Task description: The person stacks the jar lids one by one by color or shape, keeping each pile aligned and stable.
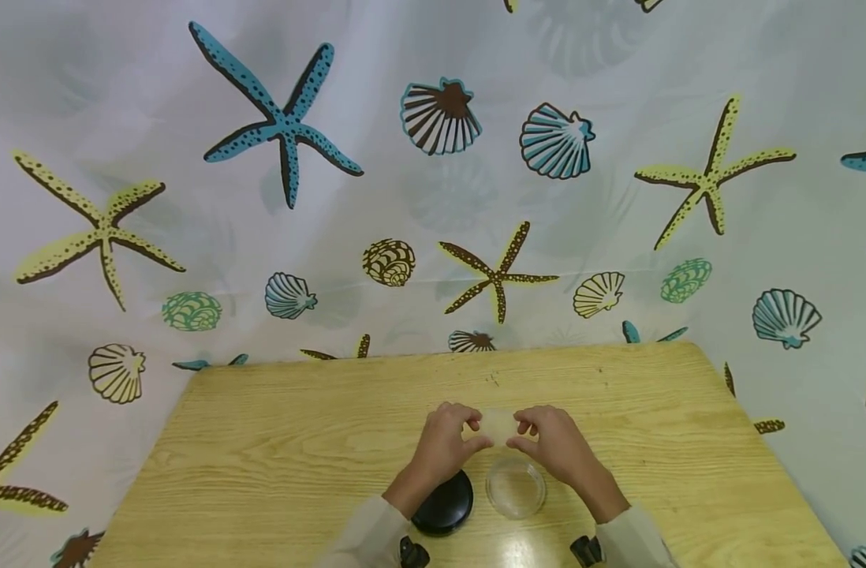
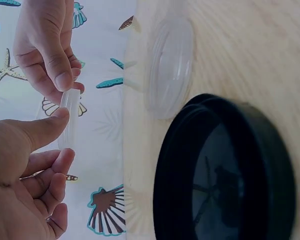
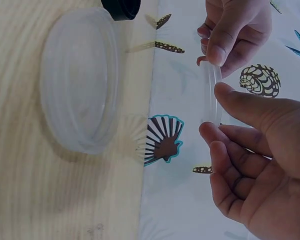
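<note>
Both hands hold a small translucent round lid (image 1: 499, 427) between them, raised above the table. My left hand (image 1: 443, 442) pinches its left edge between thumb and fingers. Opposite it, my right hand (image 1: 554, 443) grips the right edge the same way. Seen edge-on in the left wrist view, the lid (image 2: 70, 120) is thin with a ridged rim. Below the hands, a clear shallow round lid (image 1: 516, 487) lies on the table. Left of that lies a black round lid (image 1: 443, 506), partly covered by my left wrist; its raised rim shows in the left wrist view.
The wooden table (image 1: 284, 442) stretches out on both sides of the hands. Behind and beside it hangs a white cloth (image 1: 376, 189) printed with starfish and shells, meeting the table's far edge.
</note>
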`<state>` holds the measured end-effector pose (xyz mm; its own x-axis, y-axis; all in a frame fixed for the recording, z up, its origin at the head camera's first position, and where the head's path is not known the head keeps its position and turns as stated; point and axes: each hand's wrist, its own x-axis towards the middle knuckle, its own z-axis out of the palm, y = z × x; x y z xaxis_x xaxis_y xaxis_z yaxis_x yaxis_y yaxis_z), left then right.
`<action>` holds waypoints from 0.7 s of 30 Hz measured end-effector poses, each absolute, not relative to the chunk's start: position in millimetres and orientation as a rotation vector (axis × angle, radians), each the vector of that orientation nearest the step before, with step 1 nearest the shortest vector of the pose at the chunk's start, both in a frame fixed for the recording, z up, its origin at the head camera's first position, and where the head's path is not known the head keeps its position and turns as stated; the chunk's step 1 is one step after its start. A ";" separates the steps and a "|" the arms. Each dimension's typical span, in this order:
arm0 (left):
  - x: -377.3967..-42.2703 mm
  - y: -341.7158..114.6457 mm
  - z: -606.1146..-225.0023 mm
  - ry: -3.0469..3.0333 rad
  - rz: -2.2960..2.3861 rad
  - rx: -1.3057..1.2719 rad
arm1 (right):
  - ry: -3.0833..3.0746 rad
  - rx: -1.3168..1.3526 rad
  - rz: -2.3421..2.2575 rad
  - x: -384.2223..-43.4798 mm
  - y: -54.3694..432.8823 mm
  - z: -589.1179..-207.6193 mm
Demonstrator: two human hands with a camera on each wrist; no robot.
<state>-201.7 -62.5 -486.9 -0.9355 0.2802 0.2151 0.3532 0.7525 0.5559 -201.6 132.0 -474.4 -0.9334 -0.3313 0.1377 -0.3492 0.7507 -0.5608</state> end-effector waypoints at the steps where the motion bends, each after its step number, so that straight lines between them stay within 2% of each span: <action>1: -200.6 -61.8 -488.5 -2.829 -0.940 -0.520 | -2.908 0.565 0.953 -200.3 133.2 -475.8; 21: -183.3 -50.5 -508.9 -2.889 -0.915 -0.588 | -2.964 0.616 1.109 -184.2 151.2 -493.1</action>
<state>-183.3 -50.5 -508.9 -0.9261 0.3398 0.1641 0.3723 0.7521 0.5438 -184.2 151.2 -493.1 -0.9237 -0.3790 0.0558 -0.3225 0.6906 -0.6474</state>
